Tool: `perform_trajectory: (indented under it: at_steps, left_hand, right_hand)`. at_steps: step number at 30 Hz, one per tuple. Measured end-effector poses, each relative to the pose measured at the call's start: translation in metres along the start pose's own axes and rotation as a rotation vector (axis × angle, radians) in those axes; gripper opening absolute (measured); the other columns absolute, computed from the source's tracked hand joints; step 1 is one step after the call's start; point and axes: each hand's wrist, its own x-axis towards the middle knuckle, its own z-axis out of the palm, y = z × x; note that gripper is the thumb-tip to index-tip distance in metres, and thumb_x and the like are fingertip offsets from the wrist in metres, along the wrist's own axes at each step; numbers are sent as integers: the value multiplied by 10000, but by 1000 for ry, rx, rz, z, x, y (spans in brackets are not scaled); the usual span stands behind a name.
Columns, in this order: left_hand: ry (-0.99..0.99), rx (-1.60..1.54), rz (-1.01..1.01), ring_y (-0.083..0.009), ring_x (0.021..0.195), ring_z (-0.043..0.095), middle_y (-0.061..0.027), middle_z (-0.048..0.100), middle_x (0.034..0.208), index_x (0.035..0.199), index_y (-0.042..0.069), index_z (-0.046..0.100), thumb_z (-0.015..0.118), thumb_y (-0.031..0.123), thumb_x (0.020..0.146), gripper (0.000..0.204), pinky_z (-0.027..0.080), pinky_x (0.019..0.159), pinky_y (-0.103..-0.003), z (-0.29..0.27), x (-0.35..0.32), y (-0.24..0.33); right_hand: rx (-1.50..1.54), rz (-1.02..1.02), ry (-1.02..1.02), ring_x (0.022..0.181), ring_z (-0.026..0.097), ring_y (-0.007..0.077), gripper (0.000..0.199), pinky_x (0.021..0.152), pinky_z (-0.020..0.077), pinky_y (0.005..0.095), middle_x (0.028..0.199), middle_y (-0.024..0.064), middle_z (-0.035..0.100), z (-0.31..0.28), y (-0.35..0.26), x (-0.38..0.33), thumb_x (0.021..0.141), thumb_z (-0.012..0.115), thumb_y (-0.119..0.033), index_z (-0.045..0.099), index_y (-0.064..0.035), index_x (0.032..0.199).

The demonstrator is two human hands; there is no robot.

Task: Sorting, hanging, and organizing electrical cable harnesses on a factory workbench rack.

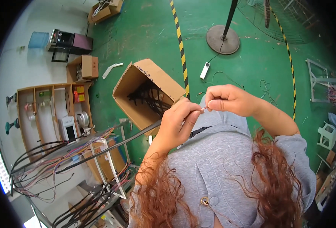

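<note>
My left hand pinches the end of a long black sleeved cable that runs down-left toward a wiring rack. A thin pale wire end sticks out between the hands. My right hand closes its fingertips on that wire tip. Both hands are held in front of my grey top, over the green floor, close to an open cardboard box with black cables inside.
A wiring rack with several coloured wires and black cables stands lower left. A wooden shelf lines the left wall, with smaller boxes beyond. A fan base, a white power strip and a yellow-black floor stripe lie ahead.
</note>
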Motion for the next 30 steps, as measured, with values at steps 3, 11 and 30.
perform_trajectory:
  at_steps: [3,11,30]
  left_hand:
    - [159,50,-39,-193,517,486,-63,466,630,836,49,561,626,38,742,115,405,461,-290,4,-10,1]
    - [133,415,331,-167,469,474,-16,425,574,771,75,549,691,124,696,168,375,391,-286,-5,-17,-6]
    - [164,170,270,-181,590,541,-76,524,798,967,58,545,612,-13,732,254,442,497,-274,17,-11,1]
  right_hand:
    - [361,212,-116,503,306,21,202,431,240,184,669,-21,432,5,0,10,896,492,-203,477,-34,787]
    - [754,440,-220,434,234,9,188,377,156,185,550,-84,323,20,-2,13,890,496,-206,480,-67,763]
    - [370,180,87,501,320,29,152,433,247,196,692,-45,423,20,7,-20,897,484,-172,483,-60,794]
